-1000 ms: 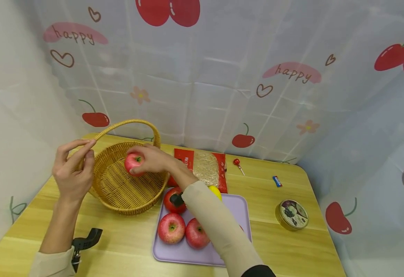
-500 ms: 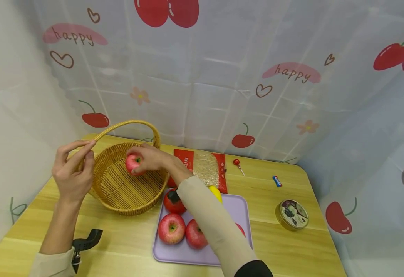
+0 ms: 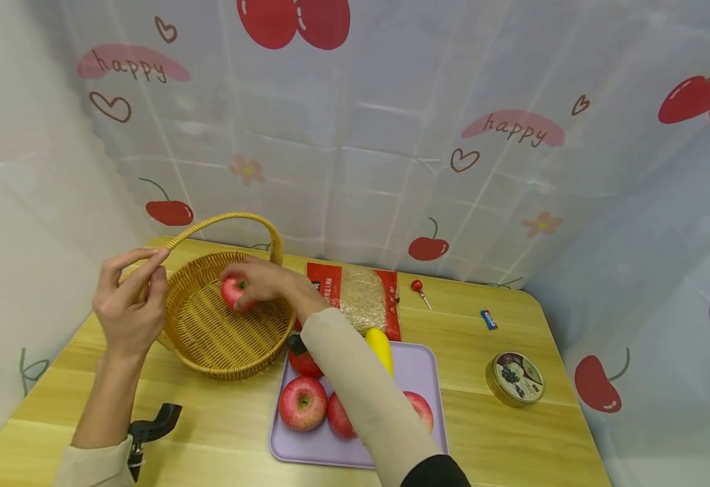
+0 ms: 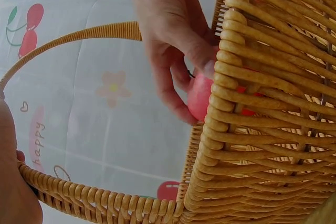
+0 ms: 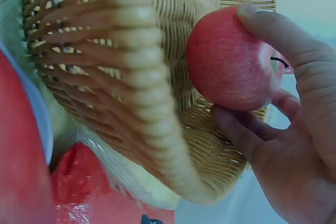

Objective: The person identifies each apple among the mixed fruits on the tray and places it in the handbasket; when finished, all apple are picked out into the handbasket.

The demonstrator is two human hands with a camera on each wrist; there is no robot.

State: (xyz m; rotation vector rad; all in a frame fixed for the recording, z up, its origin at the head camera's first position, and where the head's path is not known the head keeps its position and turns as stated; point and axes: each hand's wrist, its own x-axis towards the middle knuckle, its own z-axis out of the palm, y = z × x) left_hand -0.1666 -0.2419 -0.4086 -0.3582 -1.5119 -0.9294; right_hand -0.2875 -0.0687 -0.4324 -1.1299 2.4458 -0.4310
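Observation:
A woven wicker basket [image 3: 208, 338] with an arched handle [image 3: 227, 220] stands at the table's left. My left hand [image 3: 129, 297] grips the handle's near end at the rim; the left wrist view shows the handle [image 4: 68, 38] and basket wall [image 4: 262, 129] close up. My right hand [image 3: 257, 281] holds a red apple [image 3: 233, 291] inside the basket, just above its floor. The right wrist view shows the fingers [image 5: 283, 40] curled round the apple [image 5: 231, 59] over the basket [image 5: 131, 77].
A lilac tray [image 3: 418, 365] in front of the basket carries several red apples [image 3: 302, 404], a darker red fruit [image 3: 302, 362] and a yellow fruit [image 3: 380, 346]. Behind lie a red packet [image 3: 355, 294], a lollipop [image 3: 417, 287], a small wrapped sweet [image 3: 488, 319] and a round tin [image 3: 515, 379].
My right hand has lowered the apple slightly deeper into the basket. The left hand stays on the handle.

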